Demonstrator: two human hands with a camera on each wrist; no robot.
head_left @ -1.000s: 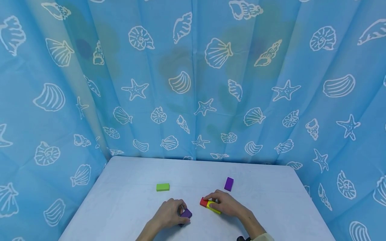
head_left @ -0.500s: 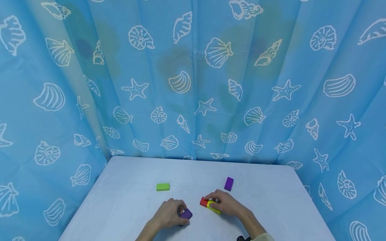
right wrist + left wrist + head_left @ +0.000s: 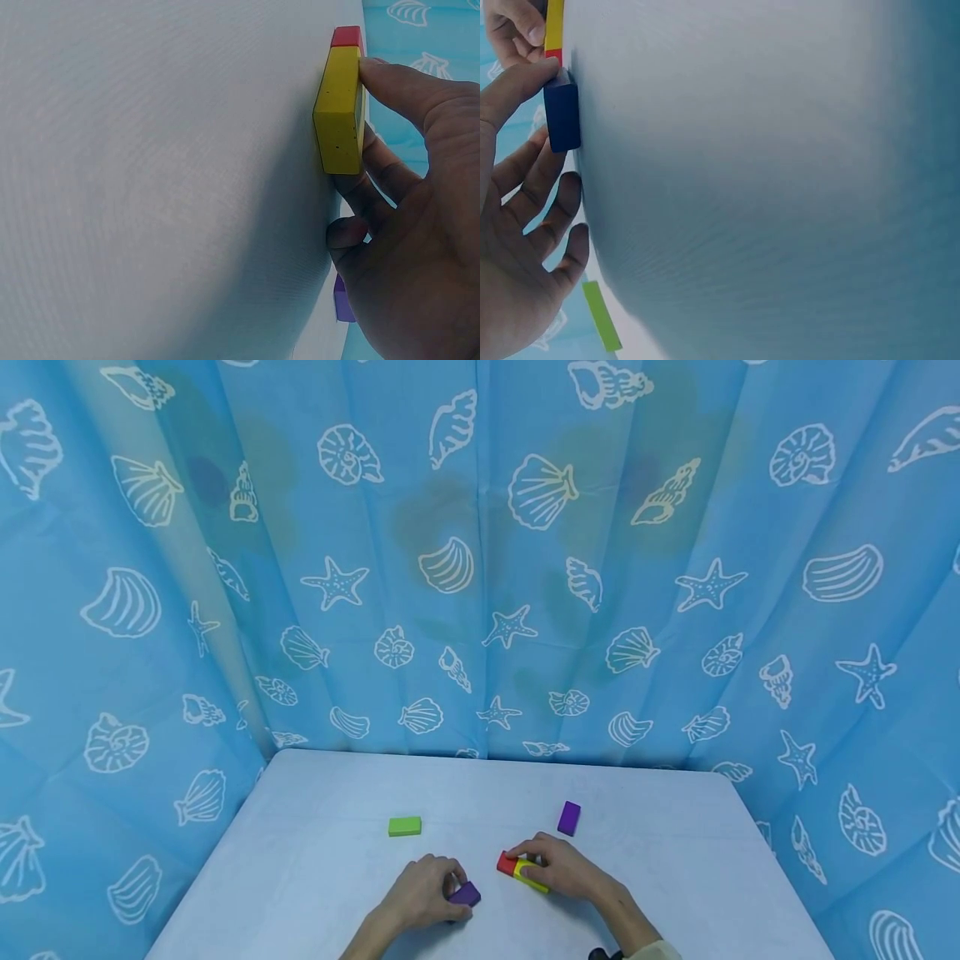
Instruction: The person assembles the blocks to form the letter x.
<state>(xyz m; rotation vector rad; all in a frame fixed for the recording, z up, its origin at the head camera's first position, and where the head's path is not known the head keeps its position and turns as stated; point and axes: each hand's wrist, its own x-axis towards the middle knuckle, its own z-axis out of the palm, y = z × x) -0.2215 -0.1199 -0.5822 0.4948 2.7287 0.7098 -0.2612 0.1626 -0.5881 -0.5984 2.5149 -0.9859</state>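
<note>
Curtain behind table; purple block in left hand, yellow block in right hand

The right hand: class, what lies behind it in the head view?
Beyond the right hand, a purple block lies on the white table. The hand hides part of the yellow block and some of the table.

Over at three o'clock, the right hand grips the yellow block, whose far end meets the red block at one o'clock. Toward five, a purple block shows partly behind the hand.
</note>
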